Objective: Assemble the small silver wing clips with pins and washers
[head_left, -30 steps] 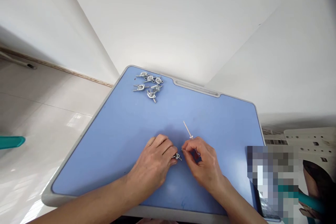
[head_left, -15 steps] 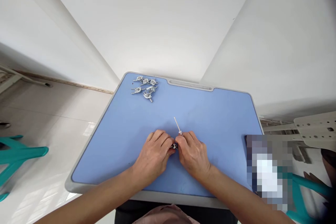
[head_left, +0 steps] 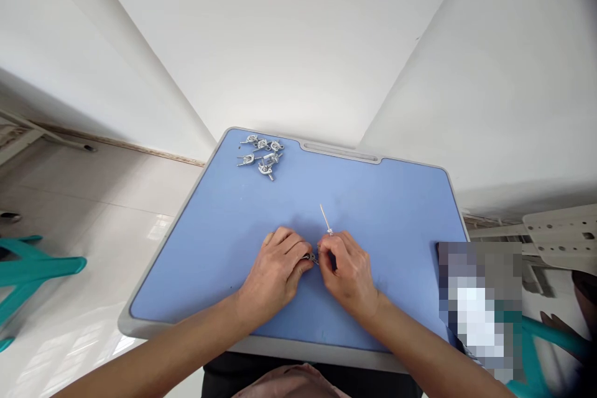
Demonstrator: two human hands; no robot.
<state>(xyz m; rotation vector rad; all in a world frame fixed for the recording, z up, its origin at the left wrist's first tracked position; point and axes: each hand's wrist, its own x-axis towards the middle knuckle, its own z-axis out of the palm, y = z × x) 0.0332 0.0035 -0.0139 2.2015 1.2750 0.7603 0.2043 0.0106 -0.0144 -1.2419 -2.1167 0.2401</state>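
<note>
My left hand [head_left: 277,270] is closed over a small metal clamp-like part [head_left: 311,257], whose tip pokes out between thumb and index finger. Just to its right, my right hand [head_left: 351,272] is curled shut around a slim screwdriver [head_left: 325,219]. The shaft points away from me, and a bit of clear handle shows at the fingers. My right thumb and index fingertips are pinched close to the metal part; whether they hold a tiny piece is hidden. Several similar silver metal parts [head_left: 265,168] lie loosely grouped at the table's far left.
The blue table [head_left: 387,211] has a grey rim and a shallow slot [head_left: 340,152] at its back edge. White walls stand behind it. At the right edge lies a blurred-out object [head_left: 480,311]. A teal stool [head_left: 41,270] is on the floor at left.
My right hand has shifted slightly right with the screwdriver, opening a small gap from my left hand. More of the metal part shows at my left fingertips.
</note>
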